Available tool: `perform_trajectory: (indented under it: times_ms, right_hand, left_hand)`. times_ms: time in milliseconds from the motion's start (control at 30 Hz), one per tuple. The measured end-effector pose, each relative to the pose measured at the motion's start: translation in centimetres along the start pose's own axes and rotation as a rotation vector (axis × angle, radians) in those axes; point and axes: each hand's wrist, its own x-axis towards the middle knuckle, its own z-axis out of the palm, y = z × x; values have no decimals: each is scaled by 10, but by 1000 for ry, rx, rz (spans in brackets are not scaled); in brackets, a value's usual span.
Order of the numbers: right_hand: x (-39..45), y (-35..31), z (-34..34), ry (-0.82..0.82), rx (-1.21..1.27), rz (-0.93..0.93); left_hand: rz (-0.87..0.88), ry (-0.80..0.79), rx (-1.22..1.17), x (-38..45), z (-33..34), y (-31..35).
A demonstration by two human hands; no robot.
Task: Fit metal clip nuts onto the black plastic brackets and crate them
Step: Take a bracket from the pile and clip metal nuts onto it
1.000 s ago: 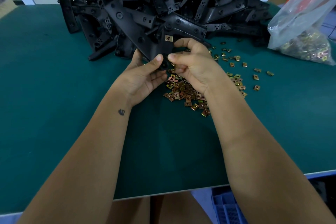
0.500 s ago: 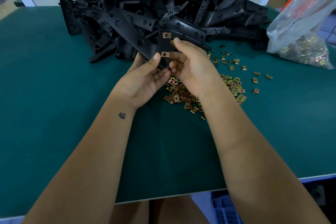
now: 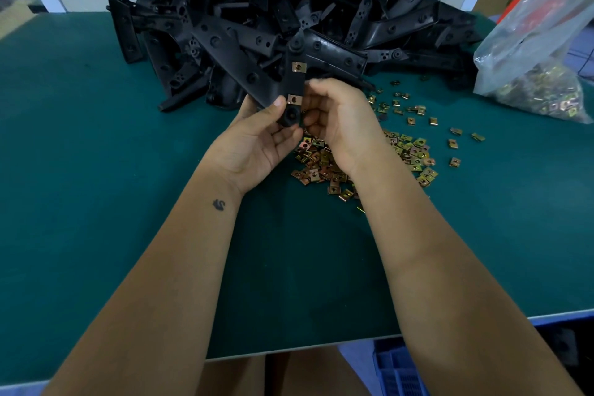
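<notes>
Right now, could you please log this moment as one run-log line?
left hand: holds bracket | right hand: presses lower clip nut | upper clip nut: fitted | loose nuts: on table

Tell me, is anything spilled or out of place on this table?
Nothing is damaged. The clip nuts lie loose on the mat, some scattered apart toward the bag, and the brackets form an untidy pile. It looks like ordinary working stock, not a spill.
</notes>
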Motion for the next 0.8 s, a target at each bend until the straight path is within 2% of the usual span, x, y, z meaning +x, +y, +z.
perform_trajectory:
  times_ms: [133, 500, 667, 800]
  right_hand:
    - [1, -1, -2, 52, 34, -51]
    - [0, -1, 0, 24, 59, -36]
    - [-1, 2, 4, -44, 28, 44]
    - [-3, 2, 5, -99, 45, 31]
  left_hand:
    - [-43, -21, 43, -1, 1, 1]
    - [-53, -17, 65, 0, 2, 0]
    - [-60, 22, -11, 0, 2, 1]
    - [-63, 41, -69, 0, 0, 2]
